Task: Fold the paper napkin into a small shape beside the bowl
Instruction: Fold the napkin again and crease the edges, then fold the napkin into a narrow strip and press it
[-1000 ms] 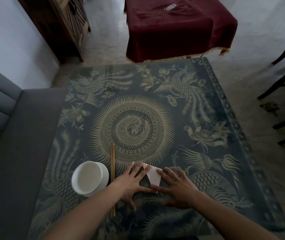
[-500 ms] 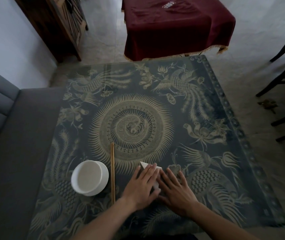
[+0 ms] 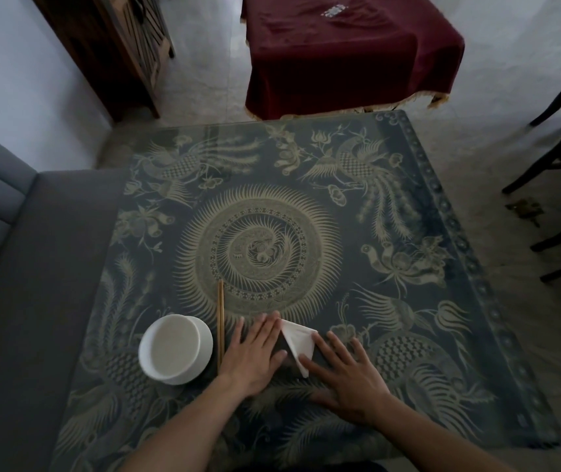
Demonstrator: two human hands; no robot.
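Observation:
A white paper napkin (image 3: 298,342), folded into a small pointed triangle, lies flat on the patterned table near its front edge. My left hand (image 3: 255,352) rests flat on the table just left of it, fingers spread, touching the napkin's left edge. Flat on the right lies my right hand (image 3: 344,373), its fingertips pressing the napkin's lower right side. A white bowl (image 3: 174,349) stands to the left of both hands. A pair of wooden chopsticks (image 3: 220,321) lies between the bowl and my left hand.
The table (image 3: 391,301) has a dark blue cloth with gold phoenix patterns under glass. A grey sofa (image 3: 16,284) borders its left side. A second table with a maroon cloth (image 3: 347,52) stands beyond. Dark chair legs (image 3: 558,172) stand at the right.
My left hand has slid left off the napkin, uncovering the folded triangle. My right hand stays pressed at its right side.

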